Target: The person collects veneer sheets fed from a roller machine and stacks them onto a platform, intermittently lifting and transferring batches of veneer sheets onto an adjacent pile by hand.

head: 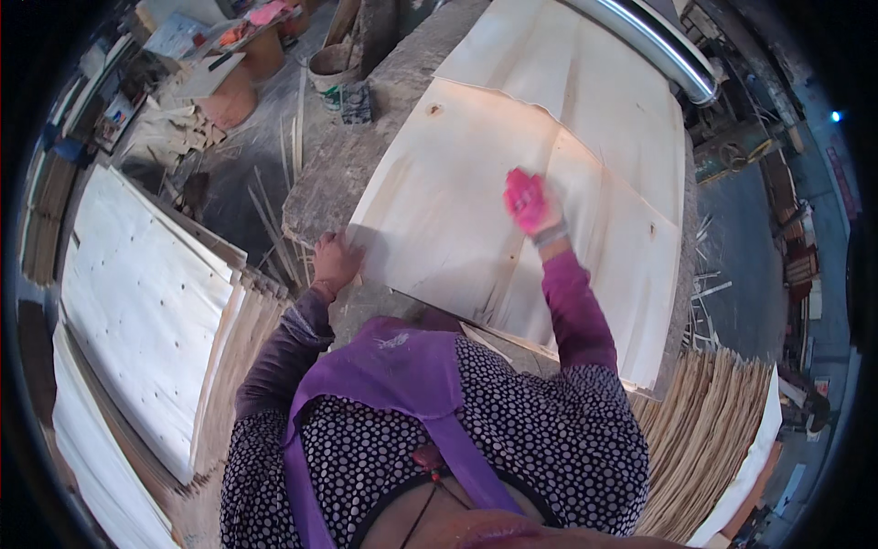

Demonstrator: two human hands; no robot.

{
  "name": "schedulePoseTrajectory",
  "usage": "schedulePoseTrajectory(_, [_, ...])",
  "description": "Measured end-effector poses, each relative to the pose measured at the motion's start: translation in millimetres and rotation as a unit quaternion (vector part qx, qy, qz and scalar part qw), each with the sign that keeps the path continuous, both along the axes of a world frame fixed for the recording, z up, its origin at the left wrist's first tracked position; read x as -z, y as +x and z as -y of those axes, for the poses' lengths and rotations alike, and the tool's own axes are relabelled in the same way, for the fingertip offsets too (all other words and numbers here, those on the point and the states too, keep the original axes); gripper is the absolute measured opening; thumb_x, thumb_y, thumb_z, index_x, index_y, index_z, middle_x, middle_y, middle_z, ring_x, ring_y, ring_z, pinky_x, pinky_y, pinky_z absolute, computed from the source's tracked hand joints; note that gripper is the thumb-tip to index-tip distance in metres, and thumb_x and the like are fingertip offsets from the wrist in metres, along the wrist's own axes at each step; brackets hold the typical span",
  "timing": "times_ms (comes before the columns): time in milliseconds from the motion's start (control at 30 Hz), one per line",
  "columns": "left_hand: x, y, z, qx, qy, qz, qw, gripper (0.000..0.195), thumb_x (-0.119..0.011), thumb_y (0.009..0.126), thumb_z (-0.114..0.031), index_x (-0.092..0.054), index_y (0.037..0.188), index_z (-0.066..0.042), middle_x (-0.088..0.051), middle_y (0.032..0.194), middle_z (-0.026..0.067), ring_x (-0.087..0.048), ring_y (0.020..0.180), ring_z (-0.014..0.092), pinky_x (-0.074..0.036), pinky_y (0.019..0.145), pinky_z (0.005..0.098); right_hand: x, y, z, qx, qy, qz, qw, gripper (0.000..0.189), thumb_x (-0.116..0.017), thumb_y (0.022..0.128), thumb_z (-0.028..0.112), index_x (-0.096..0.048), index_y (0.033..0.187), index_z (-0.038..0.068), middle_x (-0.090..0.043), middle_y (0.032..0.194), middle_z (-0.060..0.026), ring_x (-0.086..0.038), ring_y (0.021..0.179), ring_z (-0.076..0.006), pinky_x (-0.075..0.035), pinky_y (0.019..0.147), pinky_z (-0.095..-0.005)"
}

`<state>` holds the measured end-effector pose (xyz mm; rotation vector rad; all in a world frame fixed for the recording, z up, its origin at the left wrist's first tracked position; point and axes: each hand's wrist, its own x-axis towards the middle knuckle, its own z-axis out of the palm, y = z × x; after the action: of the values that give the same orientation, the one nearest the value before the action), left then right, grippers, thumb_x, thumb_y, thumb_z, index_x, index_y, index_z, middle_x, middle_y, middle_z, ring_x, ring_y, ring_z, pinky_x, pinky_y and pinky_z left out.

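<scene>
Large pale wood veneer sheets [446,199] lie overlapped on a worn table before me, the far one [617,110] reaching towards a shiny metal roller [658,41]. My left hand [336,261] is bare and rests on the near left corner of the nearer sheet, fingers spread. Over the middle of that sheet is my right hand [528,202], in a pink glove or covering and slightly blurred; whether it touches the sheet or holds anything cannot be told.
A tall stack of veneer [151,309] stands at the left, another [706,439] at the lower right. A dirty bucket [334,72] stands beyond the rough table edge [322,185]. Thin wood strips litter the floor on both sides.
</scene>
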<state>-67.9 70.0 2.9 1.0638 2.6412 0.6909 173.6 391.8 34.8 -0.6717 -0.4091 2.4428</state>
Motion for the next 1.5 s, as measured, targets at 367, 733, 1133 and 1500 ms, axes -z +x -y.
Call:
schedulePoseTrajectory(367, [-37, -43, -10, 0.054, 0.241, 0.208, 0.946, 0.029, -0.065, 0.076, -0.009, -0.056, 0.101, 0.002, -0.065, 0.080, 0.0121, -0.063, 0.073, 0.018, -0.048, 0.062, 0.0276, 18, 97, 220, -0.275, -0.100, -0.103, 0.951, 0.055, -0.044, 0.093, 0.046, -0.045, 0.130, 0.005, -0.062, 0.109, -0.0100, -0.061, 0.092, -0.0187, -0.049, 0.079, -0.0334])
schedulePoseTrajectory(733, [-103, -42, -13, 0.035, 0.331, 0.423, 0.843, 0.019, -0.062, 0.082, -0.006, -0.057, 0.101, -0.003, -0.063, 0.085, 0.0065, -0.060, 0.072, 0.012, -0.046, 0.062, 0.0236, -20, 81, 251, -0.085, 0.013, -0.060, 0.995, 0.067, -0.042, 0.089, 0.059, -0.051, 0.120, 0.000, -0.062, 0.106, -0.0116, -0.059, 0.092, -0.0219, -0.046, 0.083, -0.0353])
schedulePoseTrajectory(1133, [-85, -39, -5, -0.081, 0.291, 0.460, 0.835, 0.025, -0.056, 0.090, -0.026, -0.059, 0.108, -0.010, -0.066, 0.082, 0.0023, -0.061, 0.068, 0.009, -0.046, 0.062, 0.0230, -16, 42, 153, 0.009, 0.060, 0.036, 0.997, 0.032, -0.048, 0.093, 0.037, -0.055, 0.107, 0.009, -0.064, 0.098, -0.0151, -0.061, 0.081, -0.0233, -0.047, 0.072, -0.0375])
schedulePoseTrajectory(1500, [-35, -24, 5, -0.081, 0.235, 0.370, 0.895, 0.031, -0.058, 0.084, -0.013, -0.058, 0.114, -0.002, -0.064, 0.084, 0.0056, -0.059, 0.070, 0.012, -0.046, 0.061, 0.0257, 6, -20, 4, 0.076, 0.027, 0.043, 0.996, 0.024, -0.052, 0.090, 0.030, -0.048, 0.108, 0.014, -0.061, 0.109, -0.0175, -0.060, 0.089, -0.0257, -0.048, 0.074, -0.0410])
